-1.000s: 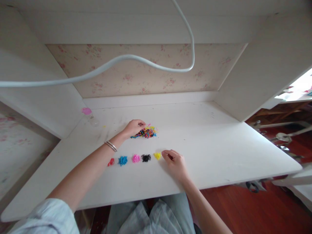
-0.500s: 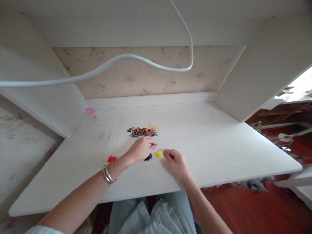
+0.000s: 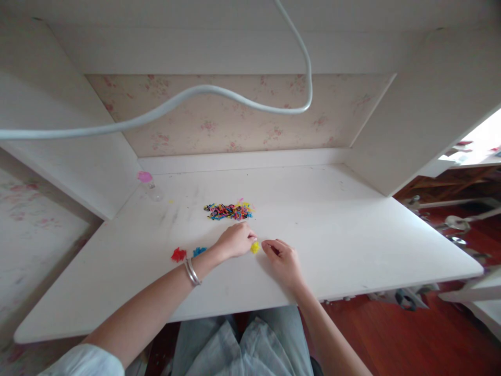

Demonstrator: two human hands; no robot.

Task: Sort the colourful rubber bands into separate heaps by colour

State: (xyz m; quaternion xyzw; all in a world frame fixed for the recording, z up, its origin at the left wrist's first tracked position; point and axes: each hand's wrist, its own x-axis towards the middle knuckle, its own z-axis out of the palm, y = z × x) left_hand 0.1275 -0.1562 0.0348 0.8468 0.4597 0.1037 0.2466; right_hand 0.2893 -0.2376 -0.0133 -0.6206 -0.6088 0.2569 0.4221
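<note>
My left hand is pinched closed, its fingertips right at the small pile of yellow rubber bands; anything between them is too small to make out. On the other side of that pile, my right hand rests on the desk with thumb and fingers curled together. What it may hold is hidden. Beyond my left hand lies a heap of mixed-colour rubber bands. A blue pile shows partly behind my left wrist, and a red pile sits farther left. The black pile is covered by my left hand.
A clear bottle with a pink top lies at the desk's back left. The white desk has side panels and a back board. A white cable hangs across the upper view.
My left hand has moved right and slightly forward to the yellow pile, closing its fingers. This uncovers the blue pile and hides the black one. My right hand stays in place.
</note>
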